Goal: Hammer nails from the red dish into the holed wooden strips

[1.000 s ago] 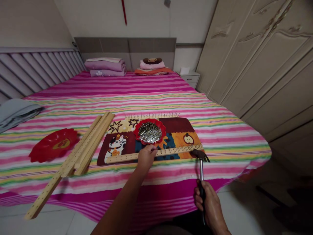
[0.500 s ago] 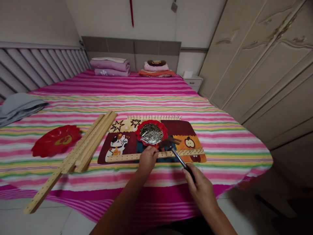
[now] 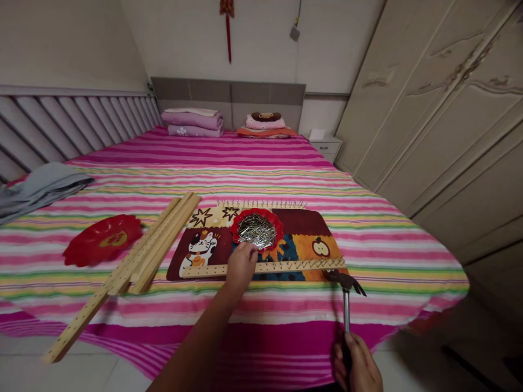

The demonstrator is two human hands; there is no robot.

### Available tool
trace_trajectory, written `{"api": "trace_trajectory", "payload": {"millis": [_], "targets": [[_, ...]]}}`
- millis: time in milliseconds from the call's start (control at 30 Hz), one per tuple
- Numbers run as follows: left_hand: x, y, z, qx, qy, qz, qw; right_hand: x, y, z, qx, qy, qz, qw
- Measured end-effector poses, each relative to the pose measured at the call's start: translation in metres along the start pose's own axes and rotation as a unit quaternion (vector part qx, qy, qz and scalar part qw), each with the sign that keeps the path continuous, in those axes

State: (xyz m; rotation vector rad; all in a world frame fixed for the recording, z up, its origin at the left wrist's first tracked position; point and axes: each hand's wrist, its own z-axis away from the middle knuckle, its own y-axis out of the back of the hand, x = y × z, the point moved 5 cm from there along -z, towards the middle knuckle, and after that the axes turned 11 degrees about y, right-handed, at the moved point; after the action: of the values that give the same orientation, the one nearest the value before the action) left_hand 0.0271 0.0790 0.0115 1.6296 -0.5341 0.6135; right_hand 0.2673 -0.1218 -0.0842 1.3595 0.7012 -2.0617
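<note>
My left hand (image 3: 241, 264) rests on a wooden strip (image 3: 286, 266) that lies across a patterned mat (image 3: 302, 223) on the bed, its fingers pinched together near the strip; what they hold is too small to make out. Just beyond it sits a red dish of metal nails (image 3: 257, 229). My right hand (image 3: 359, 367) grips the handle of a claw hammer (image 3: 345, 286), whose head hangs by the strip's right end. Several nails stand along the strip. A second nailed strip (image 3: 261, 205) lies at the mat's far edge.
Loose wooden strips (image 3: 139, 261) lie diagonally to the left, one reaching over the bed's edge. A red plate (image 3: 102, 239) sits further left, grey cloth (image 3: 41, 185) beyond it. Folded bedding (image 3: 192, 121) lies at the headboard. Wardrobe doors (image 3: 441, 109) stand to the right.
The hammer swung in beside my left hand over the strip half a second ago, then drew back to the right end. My left hand stayed on the strip.
</note>
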Motion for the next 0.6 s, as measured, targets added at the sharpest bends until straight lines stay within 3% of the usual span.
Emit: {"api": "trace_trajectory", "payload": {"millis": [67,167,300,467,600], "targets": [[0.005,0.005,-0.014,0.000,0.002,-0.072,0.997,0.000,-0.004,-0.003,-0.027,0.011,-0.013,1.000],[0.017,0.003,-0.033,-0.051,0.011,-0.185,0.981,-0.003,-0.012,-0.006,-0.061,0.024,-0.024,0.998],[0.026,-0.003,-0.044,-0.095,0.036,-0.258,0.961,-0.006,-0.015,-0.008,-0.068,0.031,-0.031,0.997],[0.018,-0.006,-0.048,-0.099,0.024,-0.219,0.970,-0.006,-0.014,-0.009,-0.068,0.033,-0.029,0.997],[0.007,-0.001,-0.054,-0.076,0.036,-0.114,0.990,-0.006,-0.015,-0.008,-0.059,0.023,-0.024,0.998]]}}
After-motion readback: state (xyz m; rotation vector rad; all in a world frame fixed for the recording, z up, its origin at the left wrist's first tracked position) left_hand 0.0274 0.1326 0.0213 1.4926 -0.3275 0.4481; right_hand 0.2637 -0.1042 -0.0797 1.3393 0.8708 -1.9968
